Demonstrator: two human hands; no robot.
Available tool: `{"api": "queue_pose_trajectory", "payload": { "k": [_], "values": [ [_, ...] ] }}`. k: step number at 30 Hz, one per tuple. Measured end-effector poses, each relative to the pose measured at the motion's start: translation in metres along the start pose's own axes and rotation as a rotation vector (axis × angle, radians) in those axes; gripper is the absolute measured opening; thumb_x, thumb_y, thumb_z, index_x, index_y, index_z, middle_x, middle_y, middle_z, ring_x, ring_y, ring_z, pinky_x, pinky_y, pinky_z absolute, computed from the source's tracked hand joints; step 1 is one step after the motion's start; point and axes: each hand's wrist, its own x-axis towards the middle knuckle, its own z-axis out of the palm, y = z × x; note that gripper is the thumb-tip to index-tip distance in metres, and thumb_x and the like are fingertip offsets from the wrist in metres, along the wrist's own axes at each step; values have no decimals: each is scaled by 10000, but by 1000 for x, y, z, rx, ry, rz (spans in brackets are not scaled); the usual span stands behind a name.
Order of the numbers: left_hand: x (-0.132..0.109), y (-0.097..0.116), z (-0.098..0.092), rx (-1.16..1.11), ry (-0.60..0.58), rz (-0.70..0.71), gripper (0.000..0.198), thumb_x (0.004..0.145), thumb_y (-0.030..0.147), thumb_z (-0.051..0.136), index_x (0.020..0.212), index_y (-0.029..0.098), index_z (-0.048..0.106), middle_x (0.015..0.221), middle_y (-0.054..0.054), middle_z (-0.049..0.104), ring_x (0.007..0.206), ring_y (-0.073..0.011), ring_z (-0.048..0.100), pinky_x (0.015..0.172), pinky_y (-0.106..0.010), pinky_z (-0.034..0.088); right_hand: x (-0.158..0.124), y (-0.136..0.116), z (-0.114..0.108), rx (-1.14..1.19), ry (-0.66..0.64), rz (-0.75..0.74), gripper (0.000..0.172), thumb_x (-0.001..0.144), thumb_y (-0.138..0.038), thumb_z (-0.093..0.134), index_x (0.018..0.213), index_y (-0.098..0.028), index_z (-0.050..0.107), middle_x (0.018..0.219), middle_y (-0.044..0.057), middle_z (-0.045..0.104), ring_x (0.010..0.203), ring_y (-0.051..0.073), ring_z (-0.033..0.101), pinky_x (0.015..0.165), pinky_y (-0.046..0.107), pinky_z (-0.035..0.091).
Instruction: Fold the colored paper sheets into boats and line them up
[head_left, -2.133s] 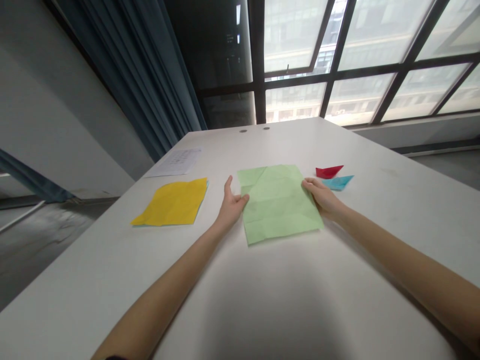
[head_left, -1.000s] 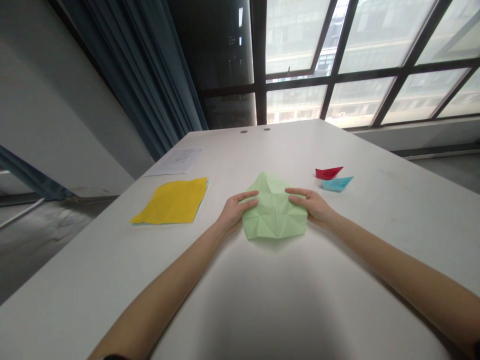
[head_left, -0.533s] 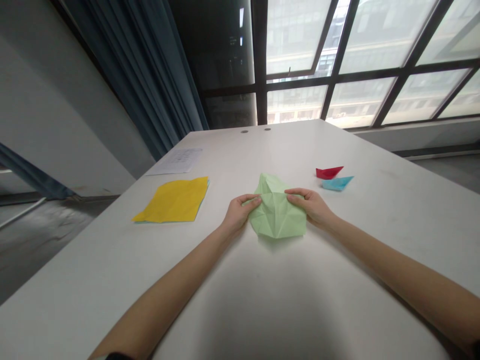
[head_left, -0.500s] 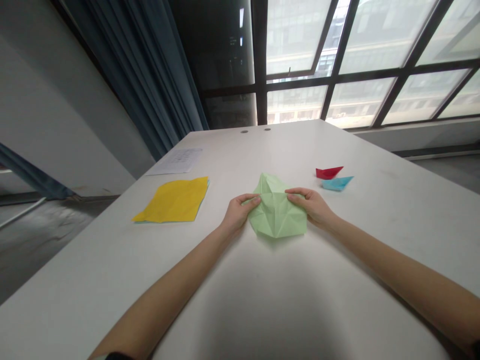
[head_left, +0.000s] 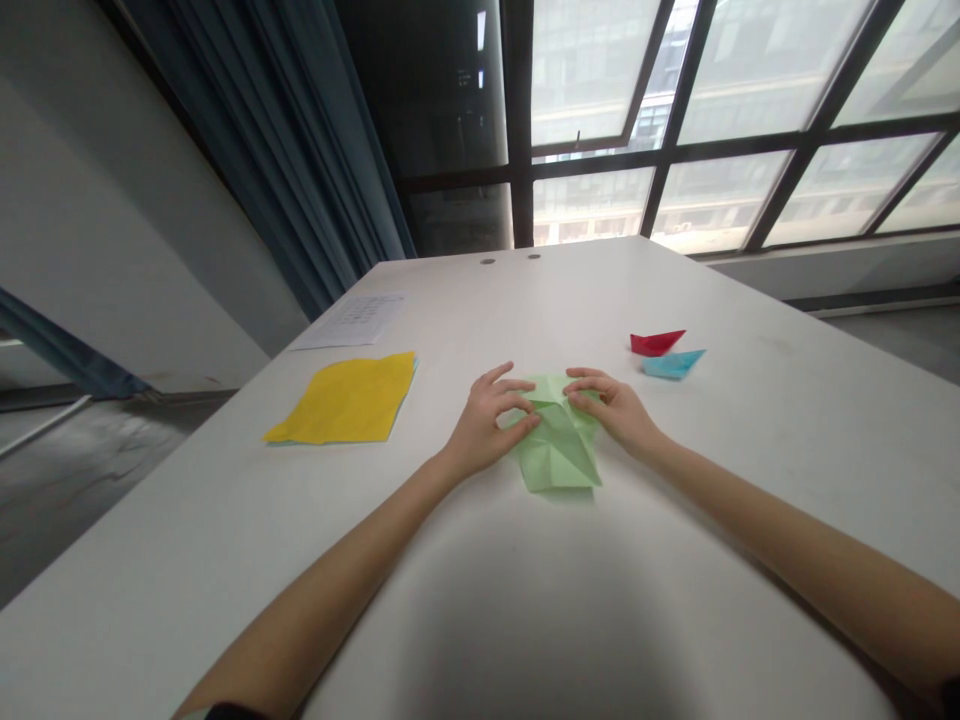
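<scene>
A creased, partly folded sheet of light green paper (head_left: 559, 455) is in front of me at the middle of the white table (head_left: 517, 590). My left hand (head_left: 495, 415) pinches its left side between thumb and index finger, with the other fingers raised and spread. On the upper right side, my right hand (head_left: 611, 408) grips the same paper with thumb and fingertips. Parts of the paper's upper edges are hidden behind my fingers.
To the right lie a red folded paper boat (head_left: 657, 344) and a blue folded paper boat (head_left: 673, 365). On the left are a stack of yellow paper (head_left: 345, 400) and a printed white sheet (head_left: 352, 320). Windows (head_left: 592, 200) and a blue curtain (head_left: 300, 130) stand beyond the table.
The green paper has turned and looks narrower, with its near edge slightly closer to me. My left hand's fingers have lifted and spread, while both hands stay on the paper.
</scene>
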Motion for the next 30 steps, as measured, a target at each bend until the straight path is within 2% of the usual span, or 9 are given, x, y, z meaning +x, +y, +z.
{"api": "queue_pose_trajectory", "payload": {
  "k": [3,5,9,11,14,18,23,26,30],
  "values": [
    [0,3,-1,-94,21,-52,55,750,257,609,757,226,654,915,-46,679,1030,-235,550,1013,-420,265,0,-2,0,28,0,18,202,722,-402,634,819,-229,674,1224,55,533,1047,218,527,829,338,423],
    [-1,5,-2,-134,72,-129,79,741,287,616,753,219,655,849,-41,682,892,-219,596,965,-395,326,0,-3,-1,67,-5,52,221,727,-414,624,820,-216,650,1147,59,583,954,198,564,789,325,433],
    [-1,5,0,-216,155,-222,158,740,338,611,727,185,646,759,-39,659,746,-178,588,753,-282,440,0,-8,-2,163,-64,68,312,680,-389,679,923,-229,567,814,10,638,771,158,585,711,290,443],
    [-1,2,2,-264,176,-253,177,741,347,609,722,173,631,739,-28,644,700,-153,576,686,-248,443,-2,-11,-1,174,-82,17,360,649,-357,709,943,-242,535,788,-10,619,760,150,578,710,282,443],
    [-1,-1,5,-336,188,-346,207,737,365,608,723,158,608,701,-12,614,575,-105,530,539,-204,404,-5,-13,2,91,-111,-46,207,699,-347,660,839,-223,571,814,5,616,771,153,567,723,284,442],
    [-3,-4,8,-416,133,-415,261,694,346,648,866,166,567,764,1,600,473,-53,468,430,-166,327,-7,-13,4,-19,-197,-55,156,784,-299,541,862,-216,647,897,36,640,824,181,573,728,307,446],
    [-3,-6,7,-408,-16,-428,563,638,324,702,1137,220,464,825,1,597,535,-79,534,467,-175,398,-8,-14,4,-39,-288,-13,205,773,-258,527,904,-225,680,901,33,659,818,194,583,720,317,453],
    [-1,-6,5,-423,-97,-472,508,612,355,725,1054,178,546,770,-17,606,558,-103,554,482,-193,414,-9,-14,5,-5,-357,44,216,780,-292,529,907,-212,684,844,29,673,756,188,591,677,308,457],
    [1,-3,5,-596,-123,-590,443,575,391,750,896,146,568,747,-42,642,613,-146,603,546,-240,459,-12,-16,7,101,-442,60,263,789,-382,546,935,-204,674,881,31,676,811,190,596,722,306,456]
  ]
}}
